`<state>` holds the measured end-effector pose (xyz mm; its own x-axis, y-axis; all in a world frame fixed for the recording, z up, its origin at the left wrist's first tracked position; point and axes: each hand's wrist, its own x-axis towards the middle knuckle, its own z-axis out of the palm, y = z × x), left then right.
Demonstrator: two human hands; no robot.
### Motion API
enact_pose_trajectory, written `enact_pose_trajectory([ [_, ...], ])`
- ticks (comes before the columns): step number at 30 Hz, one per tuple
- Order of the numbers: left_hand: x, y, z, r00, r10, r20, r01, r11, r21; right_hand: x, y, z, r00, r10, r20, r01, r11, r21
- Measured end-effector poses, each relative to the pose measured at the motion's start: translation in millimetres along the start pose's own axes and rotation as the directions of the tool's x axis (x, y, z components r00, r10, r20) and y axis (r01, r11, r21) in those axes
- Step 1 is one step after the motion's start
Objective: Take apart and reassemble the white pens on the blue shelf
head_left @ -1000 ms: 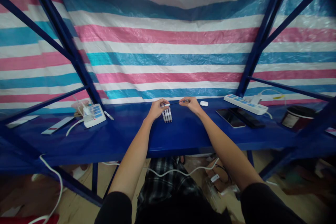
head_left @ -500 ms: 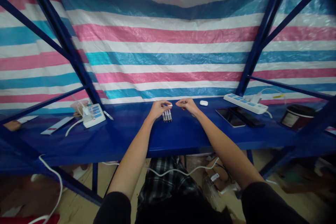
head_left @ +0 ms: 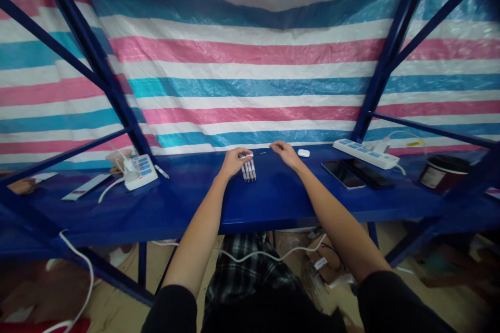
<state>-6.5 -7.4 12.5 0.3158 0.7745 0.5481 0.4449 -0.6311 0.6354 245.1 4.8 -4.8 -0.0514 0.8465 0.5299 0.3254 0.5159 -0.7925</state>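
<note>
My left hand [head_left: 235, 162] is closed in a pinch around a slim white pen [head_left: 253, 155], with a thin dark shaft [head_left: 261, 153] sticking out of it to the right. My right hand [head_left: 285, 153] is a short way to the right of that shaft's tip, apart from it. Its thumb and forefinger are pressed together; anything between them is too small to make out. Just below my left fingers, several white and grey pens [head_left: 249, 171] lie side by side on the blue table [head_left: 269, 195], partly covered by that hand.
A white earbud case [head_left: 303, 153] lies right of my right hand. Farther right are two phones [head_left: 344, 174], a power strip [head_left: 365, 154] and a dark cup [head_left: 444, 173]. At left are another power strip [head_left: 140, 171], a small white stick [head_left: 161, 171] and another person's hand [head_left: 22, 186].
My right hand has moved right and slightly away from my left hand, and the thin dark shaft now shows between them. My left hand has stayed nearly in place.
</note>
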Motion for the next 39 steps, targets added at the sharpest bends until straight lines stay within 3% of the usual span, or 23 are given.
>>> enact_pose_trajectory([
  [6,0,-4,-0.6,0.999,0.026,-0.022,-0.025,0.999,0.026,-5,-1,-3,0.995,-0.090,0.047,0.093,0.994,-0.054],
  [27,0,0,1.7,1.000,0.003,0.004,-0.004,0.999,0.042,-8,-3,1,0.992,-0.070,0.103,0.085,0.985,-0.147],
  [34,-2,4,4.8,0.995,0.029,0.093,-0.029,1.000,0.003,-12,-11,10,0.972,-0.141,0.186,0.159,0.983,-0.087],
  [39,-1,-2,7.1,0.991,-0.030,0.134,0.037,0.998,-0.055,-15,-17,19,0.968,-0.165,0.191,0.181,0.981,-0.072],
])
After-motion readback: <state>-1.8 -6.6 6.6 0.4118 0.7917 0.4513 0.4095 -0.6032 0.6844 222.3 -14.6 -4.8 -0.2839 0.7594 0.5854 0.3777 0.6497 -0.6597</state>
